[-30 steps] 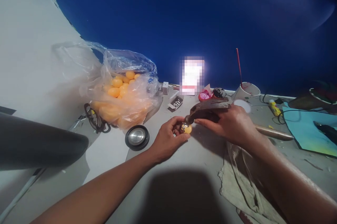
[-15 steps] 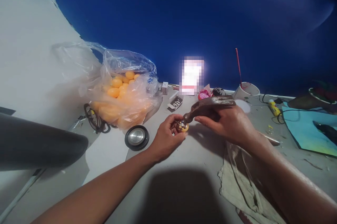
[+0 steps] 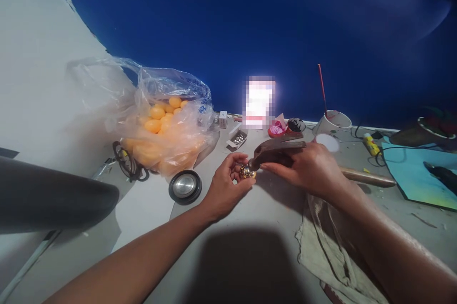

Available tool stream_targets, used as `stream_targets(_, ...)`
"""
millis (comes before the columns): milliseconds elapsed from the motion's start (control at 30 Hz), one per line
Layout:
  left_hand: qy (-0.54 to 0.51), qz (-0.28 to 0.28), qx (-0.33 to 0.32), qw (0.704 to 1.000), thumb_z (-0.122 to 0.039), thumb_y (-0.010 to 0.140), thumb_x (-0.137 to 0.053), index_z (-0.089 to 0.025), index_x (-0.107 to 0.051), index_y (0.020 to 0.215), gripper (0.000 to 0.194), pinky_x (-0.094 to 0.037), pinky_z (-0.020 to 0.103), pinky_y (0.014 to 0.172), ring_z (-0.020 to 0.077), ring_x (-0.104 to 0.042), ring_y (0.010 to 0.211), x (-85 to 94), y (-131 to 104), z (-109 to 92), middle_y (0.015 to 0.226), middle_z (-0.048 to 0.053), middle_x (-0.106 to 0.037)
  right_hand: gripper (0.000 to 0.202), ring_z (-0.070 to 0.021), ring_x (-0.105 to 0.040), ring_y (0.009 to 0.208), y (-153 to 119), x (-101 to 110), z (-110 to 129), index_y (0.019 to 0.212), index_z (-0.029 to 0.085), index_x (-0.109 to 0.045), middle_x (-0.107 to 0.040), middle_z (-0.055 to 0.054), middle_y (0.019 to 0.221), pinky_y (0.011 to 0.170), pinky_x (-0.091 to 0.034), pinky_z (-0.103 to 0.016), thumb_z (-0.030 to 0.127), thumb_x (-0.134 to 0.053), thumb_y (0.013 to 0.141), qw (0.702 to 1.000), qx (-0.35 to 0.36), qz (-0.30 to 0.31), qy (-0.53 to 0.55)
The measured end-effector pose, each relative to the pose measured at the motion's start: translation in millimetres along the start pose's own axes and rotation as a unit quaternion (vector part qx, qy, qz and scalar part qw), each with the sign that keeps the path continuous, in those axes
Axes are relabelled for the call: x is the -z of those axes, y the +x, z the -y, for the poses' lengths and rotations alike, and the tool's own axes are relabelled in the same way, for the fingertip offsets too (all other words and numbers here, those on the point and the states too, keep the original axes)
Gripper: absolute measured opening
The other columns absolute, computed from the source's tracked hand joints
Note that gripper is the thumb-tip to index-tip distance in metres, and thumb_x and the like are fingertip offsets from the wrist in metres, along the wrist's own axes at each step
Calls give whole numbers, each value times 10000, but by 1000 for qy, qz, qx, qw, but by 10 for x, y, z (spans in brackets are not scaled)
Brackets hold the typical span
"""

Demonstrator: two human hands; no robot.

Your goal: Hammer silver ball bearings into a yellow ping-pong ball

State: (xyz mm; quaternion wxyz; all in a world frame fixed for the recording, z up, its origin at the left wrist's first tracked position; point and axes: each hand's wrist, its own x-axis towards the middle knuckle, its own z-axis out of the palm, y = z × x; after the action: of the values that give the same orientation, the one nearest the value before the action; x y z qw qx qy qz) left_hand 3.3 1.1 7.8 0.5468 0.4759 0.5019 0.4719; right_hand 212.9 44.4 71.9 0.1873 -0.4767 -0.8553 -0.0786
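Note:
Between the fingers and thumb of my left hand is a small yellow ball, its upper side covered with shiny metal tack heads. My right hand is wrapped around a claw hammer close to its head, thumb along the side. The hammer's face meets the ball's top right side or is just beside it; I cannot tell which. Its wooden handle sticks out to the right behind my wrist. Just beyond my left hand lies an open little box of shiny tacks.
Left, a clear plastic bag holds several yellow balls near a round black-rimmed lid. A beige cloth lies under my right forearm. Behind stand a white cup with a red stick and a bright blurred screen. A blue sheet is right.
The hammer head has come down slightly and left against the ball, and more of its handle shows behind my right wrist. My left hand keeps its hold on the ball.

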Motion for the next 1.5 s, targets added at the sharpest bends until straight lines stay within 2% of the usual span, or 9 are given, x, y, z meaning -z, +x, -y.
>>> stream_targets(133, 4, 11, -17, 1000, -208, 686, -755, -203, -598, 1160, 499, -489, 278, 780, 156, -624, 893, 3, -2, 15, 1088, 47, -669, 411, -230, -708, 691, 2, 15, 4, 971, 215, -827, -782, -81, 765, 613, -457, -308, 581, -649, 911, 999, -16, -16, 46)
stream_targets(300, -10, 22, -18, 1000, -188, 680, -751, -195, -578, 1245, 591, -495, 297, 834, 188, -642, 997, 24, 4, 59, 1201, 93, -671, 410, -213, -649, 540, 13, 19, 10, 799, 208, -814, -733, -69, 622, 529, -390, -307, 596, -699, 864, 1000, -5, 25, 14)
stream_targets(500, -5, 22, -29, 999, -156, 698, -704, -204, -598, 1223, 537, -496, 280, 805, 172, -655, 960, 16, 11, 57, 1166, 76, -691, 380, -225, -704, 680, 12, 53, -7, 971, 225, -821, -794, -76, 790, 606, -455, -308, 558, -647, 919, 999, -8, -12, 50)
stream_targets(667, -5, 20, -22, 1000, -154, 683, -724, -186, -586, 1247, 581, -504, 295, 839, 188, -651, 1013, 17, 11, 62, 1206, 99, -680, 463, -223, -659, 549, 2, 7, 6, 770, 208, -804, -739, -76, 626, 535, -378, -314, 640, -670, 869, 1000, -2, 10, -17)
stream_targets(867, -3, 22, -29, 999, -151, 704, -706, -207, -622, 1199, 505, -504, 279, 788, 150, -635, 886, 20, 13, 65, 1112, 52, -691, 386, -223, -717, 690, 12, 28, -13, 927, 224, -824, -802, -66, 798, 603, -447, -300, 577, -670, 896, 999, -29, -13, 42)
stream_targets(1067, -19, 11, -11, 1000, -192, 712, -759, -197, -656, 1101, 402, -510, 264, 739, 138, -614, 804, 26, 10, 89, 967, 17, -679, 470, -229, -672, 564, 14, -10, -21, 734, 217, -800, -743, -80, 633, 538, -394, -315, 647, -662, 864, 1000, -24, -7, -5)
stream_targets(1167, -48, 28, 1, 998, -240, 736, -798, -198, -661, 1105, 396, -509, 252, 731, 136, -609, 815, 25, 8, 81, 943, 12, -669, 427, -240, -710, 663, 10, 7, -32, 888, 221, -824, -781, -82, 733, 591, -454, -318, 614, -658, 883, 998, -46, -37, 25)
stream_targets(1367, -55, 12, -44, 997, -253, 726, -831, -208, -726, 1137, 427, -526, 292, 852, 159, -616, 947, 60, 27, 93, 1105, 44, -645, 414, -245, -715, 636, 20, 23, -21, 853, 210, -824, -784, -81, 714, 578, -451, -320, 599, -683, 868, 998, -57, -20, 18)
stream_targets(1500, -30, 12, -34, 999, -297, 785, -791, -211, -733, 1128, 357, -531, 297, 812, 159, -618, 914, 52, 24, 83, 1103, 55, -679, 443, -251, -713, 611, 14, -7, -29, 810, 205, -818, -773, -79, 677, 566, -437, -321, 626, -688, 847, 998, -58, -25, -4)
